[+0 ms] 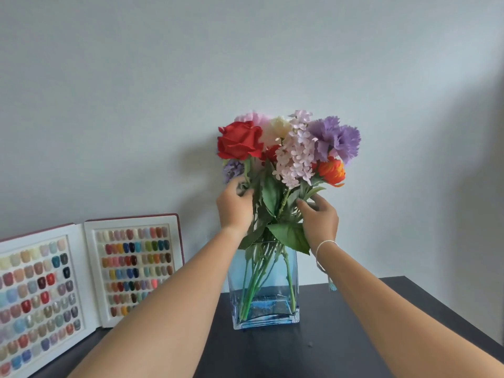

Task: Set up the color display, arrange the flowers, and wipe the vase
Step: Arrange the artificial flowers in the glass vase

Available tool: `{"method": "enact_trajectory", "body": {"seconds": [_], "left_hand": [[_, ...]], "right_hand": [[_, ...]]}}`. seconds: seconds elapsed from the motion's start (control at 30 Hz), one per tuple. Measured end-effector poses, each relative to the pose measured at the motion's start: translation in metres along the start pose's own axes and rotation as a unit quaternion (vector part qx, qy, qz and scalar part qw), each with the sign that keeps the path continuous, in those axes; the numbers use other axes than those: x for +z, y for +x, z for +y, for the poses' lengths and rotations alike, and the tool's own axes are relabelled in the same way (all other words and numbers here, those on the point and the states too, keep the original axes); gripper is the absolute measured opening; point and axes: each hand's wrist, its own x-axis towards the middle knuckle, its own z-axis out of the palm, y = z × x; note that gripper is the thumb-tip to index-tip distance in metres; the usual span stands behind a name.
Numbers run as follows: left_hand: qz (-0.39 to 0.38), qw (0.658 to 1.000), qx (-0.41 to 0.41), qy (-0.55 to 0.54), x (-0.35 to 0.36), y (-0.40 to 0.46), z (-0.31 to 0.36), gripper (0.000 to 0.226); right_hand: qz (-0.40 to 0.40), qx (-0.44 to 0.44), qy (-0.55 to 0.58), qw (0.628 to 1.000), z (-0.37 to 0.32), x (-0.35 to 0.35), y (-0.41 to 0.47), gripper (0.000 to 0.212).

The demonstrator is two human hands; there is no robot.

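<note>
Step in hand: arranging the flowers [286, 154]; wiping appears not yet begun, no cloth in view.
Vase [264, 290]: blue-tinted glass, upright on the dark table [354, 336], directly ahead between both forearms.
Stem axis: near vertical, fanning outward from the vase mouth.
Left hand [235, 207]: fingers curled round stems just under the red rose [240, 141], left of the bunch.
Right hand [320, 218]: fingers pinch stems and leaves below the lilac sprig [296, 159], right of the bunch.
Governing relation: hands flank the bunch at similar height above the rim; neither is clearly nearer.
Color display [81, 274]: open, propped against the wall, left of the vase, apart from it.
</note>
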Motion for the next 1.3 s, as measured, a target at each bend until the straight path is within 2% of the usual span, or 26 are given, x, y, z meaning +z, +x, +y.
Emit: {"method": "enact_trajectory", "body": {"seconds": [0.17,0.43,0.63,0.73,0.8,0.9,1.0,1.13,1.3], "left_hand": [[0.060,0.993,-0.081,-0.066,-0.021,0.007,-0.013,0.023],[0.126,0.981,-0.137,-0.056,-0.041,-0.019,-0.057,0.022],[0.076,0.982,-0.160,-0.068,-0.048,-0.020,-0.054,0.030],[0.053,0.975,-0.182,-0.112,-0.053,-0.022,-0.052,0.028],[0.048,0.970,-0.195,-0.138,-0.057,-0.023,-0.051,0.028],[0.051,0.963,-0.212,-0.160,-0.060,-0.024,-0.049,0.028],[0.054,0.959,-0.222,-0.167,-0.061,-0.024,-0.047,0.018],[0.062,0.951,-0.241,-0.182,-0.059,-0.027,-0.045,0.011],[0.065,0.956,-0.241,-0.157,-0.056,-0.027,-0.041,0.022]], "right_hand": [[-0.012,-0.022,-0.018,1.000,-0.010,0.006,0.004,0.025],[-0.008,-0.020,-0.035,0.999,0.002,0.003,-0.005,0.027],[0.038,-0.034,-0.085,0.995,0.003,-0.006,-0.012,0.036],[0.091,-0.065,-0.132,0.985,0.001,-0.010,-0.016,0.037],[0.124,-0.085,-0.124,0.981,-0.004,-0.010,-0.017,0.039],[0.156,-0.106,-0.105,0.976,-0.013,-0.010,-0.017,0.030],[0.152,-0.102,-0.120,0.976,-0.015,-0.009,-0.017,0.020],[0.131,-0.052,-0.140,0.980,-0.014,-0.005,-0.019,0.029],[0.114,-0.045,-0.132,0.984,-0.023,-0.001,-0.021,0.023]]}}
